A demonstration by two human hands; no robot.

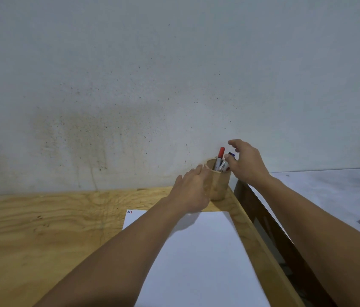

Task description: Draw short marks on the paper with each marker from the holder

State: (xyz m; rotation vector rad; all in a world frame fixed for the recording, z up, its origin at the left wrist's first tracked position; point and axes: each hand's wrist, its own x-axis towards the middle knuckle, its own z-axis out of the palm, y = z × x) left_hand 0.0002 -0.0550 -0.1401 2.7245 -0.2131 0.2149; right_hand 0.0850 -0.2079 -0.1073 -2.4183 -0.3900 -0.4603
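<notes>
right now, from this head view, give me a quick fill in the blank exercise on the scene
1. The left hand rests against the side of the wooden ____.
2. The marker with the ____ cap stands tallest in the holder.
3. The short marks sit at the paper's top ____ corner.
4. The right hand reaches over the markers from the ____ side.

Missing words: holder; red; left; right

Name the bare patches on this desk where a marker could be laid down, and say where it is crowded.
Free: the wooden desk left of the paper, up to the wall. Crowded: the far right corner, where the left hand steadies the holder and the right hand reaches its markers.
</notes>
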